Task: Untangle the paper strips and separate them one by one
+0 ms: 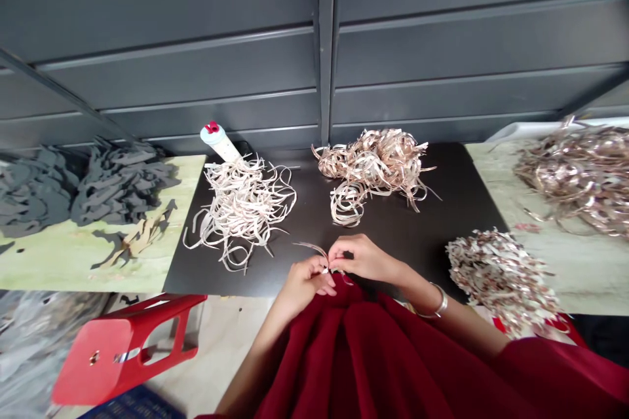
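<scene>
Both my hands meet at the front edge of a black board. My left hand pinches a thin strip, whose loose end sticks out up and to the left. The fingers of my right hand close on the same strip from the other side. A small pale bit shows between the fingertips; its exact shape is too small to tell. Beyond my left hand lies a tangle of cream strips. Farther back, past my right hand, sits a heap of shiny rose-gold strips.
A white bottle with a red top leans behind the cream strips. Dark grey cut pieces pile up at left, above a red stool. At right are a bundle of knotted strips and another metallic heap. Grey panels stand behind.
</scene>
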`<state>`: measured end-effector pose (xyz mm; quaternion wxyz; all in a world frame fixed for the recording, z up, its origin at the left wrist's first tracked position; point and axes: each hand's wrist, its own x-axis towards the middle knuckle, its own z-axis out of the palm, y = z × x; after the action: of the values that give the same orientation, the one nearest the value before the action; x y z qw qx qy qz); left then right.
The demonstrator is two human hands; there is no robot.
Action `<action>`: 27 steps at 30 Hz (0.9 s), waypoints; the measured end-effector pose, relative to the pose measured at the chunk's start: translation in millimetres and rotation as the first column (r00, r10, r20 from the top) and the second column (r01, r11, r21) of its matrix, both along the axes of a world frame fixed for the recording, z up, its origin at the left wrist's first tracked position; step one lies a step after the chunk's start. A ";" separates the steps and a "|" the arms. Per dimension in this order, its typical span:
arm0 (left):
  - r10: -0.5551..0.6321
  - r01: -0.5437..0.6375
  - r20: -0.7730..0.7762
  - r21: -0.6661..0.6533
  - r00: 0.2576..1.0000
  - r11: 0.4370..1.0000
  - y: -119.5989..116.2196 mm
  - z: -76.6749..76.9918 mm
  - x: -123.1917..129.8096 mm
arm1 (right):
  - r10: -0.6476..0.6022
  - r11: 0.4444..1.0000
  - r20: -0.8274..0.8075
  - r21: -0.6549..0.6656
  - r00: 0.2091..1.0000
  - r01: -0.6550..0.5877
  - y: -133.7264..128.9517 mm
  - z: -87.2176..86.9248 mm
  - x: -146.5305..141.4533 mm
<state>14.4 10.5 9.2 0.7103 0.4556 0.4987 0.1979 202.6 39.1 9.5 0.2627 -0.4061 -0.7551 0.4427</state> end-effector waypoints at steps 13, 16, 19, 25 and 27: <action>-0.152 0.262 -0.351 0.291 0.924 0.920 8.8 13.2 -1.1 | 0.081 0.992 -0.097 0.109 0.992 -0.070 -3.9 17.9 -9.7; -0.108 0.199 -0.302 0.290 0.947 0.936 5.5 6.7 2.2 | 0.068 0.997 -0.059 0.050 0.996 -0.065 -4.4 13.8 -9.5; -0.083 0.121 -0.189 0.199 0.978 0.973 0.7 -1.9 1.8 | 0.086 0.995 -0.128 -0.047 0.988 -0.093 -0.7 10.5 -3.4; -0.142 0.212 -0.242 0.292 0.960 0.933 1.4 3.5 -6.6 | 0.113 0.931 -0.350 -0.290 0.930 -0.222 8.3 4.5 12.0; -0.136 0.242 -0.310 0.339 0.941 0.909 2.3 8.8 -7.6 | 0.142 0.919 -0.355 -0.300 0.924 -0.256 9.1 1.4 15.8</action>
<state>6.8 12.9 17.9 0.5494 0.6518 0.5002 0.1522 218.4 48.2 10.9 0.2629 -0.2864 -0.6507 0.6523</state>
